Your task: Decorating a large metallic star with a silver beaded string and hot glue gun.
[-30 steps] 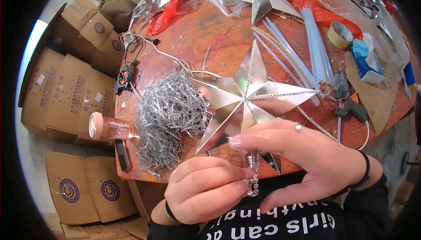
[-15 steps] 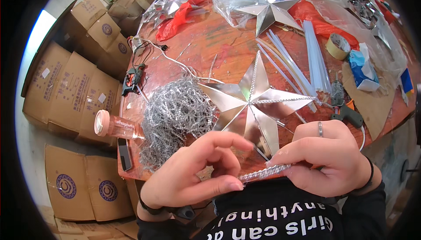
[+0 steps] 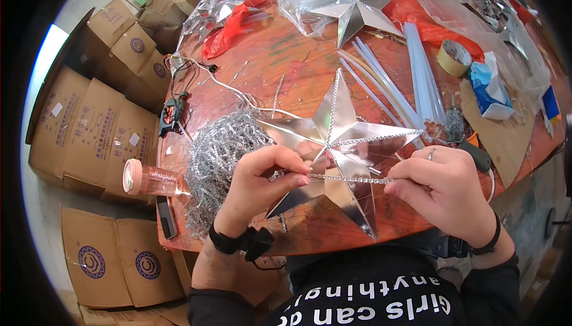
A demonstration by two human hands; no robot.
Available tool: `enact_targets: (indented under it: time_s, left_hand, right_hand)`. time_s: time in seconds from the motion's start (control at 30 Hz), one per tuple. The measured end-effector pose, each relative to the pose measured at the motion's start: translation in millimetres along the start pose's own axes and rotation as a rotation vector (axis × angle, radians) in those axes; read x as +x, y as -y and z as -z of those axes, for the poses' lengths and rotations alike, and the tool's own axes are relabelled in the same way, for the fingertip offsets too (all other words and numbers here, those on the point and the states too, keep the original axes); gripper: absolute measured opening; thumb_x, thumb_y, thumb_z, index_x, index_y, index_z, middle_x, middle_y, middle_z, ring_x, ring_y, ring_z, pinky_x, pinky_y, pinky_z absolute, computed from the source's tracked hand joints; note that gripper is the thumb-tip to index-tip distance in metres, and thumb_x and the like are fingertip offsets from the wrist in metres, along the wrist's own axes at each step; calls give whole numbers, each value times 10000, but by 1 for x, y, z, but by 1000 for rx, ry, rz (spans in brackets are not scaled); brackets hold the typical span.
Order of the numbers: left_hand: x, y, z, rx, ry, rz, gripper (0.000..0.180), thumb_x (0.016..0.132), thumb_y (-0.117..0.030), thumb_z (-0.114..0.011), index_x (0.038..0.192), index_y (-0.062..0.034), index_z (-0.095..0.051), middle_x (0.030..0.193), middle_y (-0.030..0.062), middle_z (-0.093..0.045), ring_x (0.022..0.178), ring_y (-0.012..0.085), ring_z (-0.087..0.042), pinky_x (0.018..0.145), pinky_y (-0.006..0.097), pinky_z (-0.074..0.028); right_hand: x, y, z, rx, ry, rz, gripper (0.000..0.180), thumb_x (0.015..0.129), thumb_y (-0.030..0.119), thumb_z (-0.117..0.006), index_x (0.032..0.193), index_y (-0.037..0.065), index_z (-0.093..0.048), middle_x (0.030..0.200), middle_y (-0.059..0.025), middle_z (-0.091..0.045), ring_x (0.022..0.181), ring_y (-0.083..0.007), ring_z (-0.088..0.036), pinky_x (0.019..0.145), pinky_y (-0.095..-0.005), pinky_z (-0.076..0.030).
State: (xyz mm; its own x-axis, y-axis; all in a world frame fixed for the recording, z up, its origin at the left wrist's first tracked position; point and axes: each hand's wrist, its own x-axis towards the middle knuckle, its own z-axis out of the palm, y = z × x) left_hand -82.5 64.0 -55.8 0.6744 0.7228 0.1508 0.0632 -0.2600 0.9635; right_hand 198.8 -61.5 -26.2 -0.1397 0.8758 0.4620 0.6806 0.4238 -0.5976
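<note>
A silver sparkly cord (image 3: 351,179) is stretched nearly level between my two hands. My left hand (image 3: 262,180) is closed, pinching the cord between thumb and forefinger, beside the heap of silver tinsel cord (image 3: 215,159). On the other end my right hand (image 3: 438,186), with a ring on one finger, pinches it as well. Beneath the cord lies a mirror-like silver star (image 3: 375,131) on the red table. Its upper and right arms carry lines of similar cord along their ridges. The cord partly covers the star's lower arms.
Glue sticks (image 3: 423,76), a tape roll (image 3: 454,58), a tissue pack (image 3: 491,91) and a glue gun (image 3: 475,154) lie right. Another star (image 3: 357,13) lies far back. A pink-lidded jar (image 3: 152,178) and phone (image 3: 167,217) sit left. Cardboard boxes (image 3: 89,129) stand beside the table.
Both hands have moved forward from the table's near edge to over the star. They have drawn apart, and the bunched cord is now a straight single length between them.
</note>
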Motion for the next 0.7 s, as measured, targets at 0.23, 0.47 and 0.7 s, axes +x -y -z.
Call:
enact_targets:
  time_s: [0.23,0.47,0.7]
  left_hand:
    - [-22,-5,-37,-120,-127,-17,155,823,62,-783,942,12,-696,963,74,-680,927,143,-648,815,261,-502]
    - [-19,-35,-40,-281,-123,243,148,874,52,-732,1020,28,-731,956,88,-692,848,145,-662,779,271,-529]
    - [3,-49,-34,-113,-55,276,165,949,-15,-699,1102,24,-744,960,69,-716,870,104,-681,778,241,-542]
  right_hand:
    - [-1,-13,18,86,61,-169,63,830,53,-751,857,37,-696,783,-100,-675,726,-282,-652,664,-369,-512]
    - [-8,-17,32,105,36,-269,30,834,-9,-706,846,11,-688,731,-53,-596,613,-152,-541,554,-283,-395]
    - [-19,-21,32,35,-4,-143,112,778,111,-826,834,73,-737,667,-59,-636,585,-231,-600,542,-335,-446]
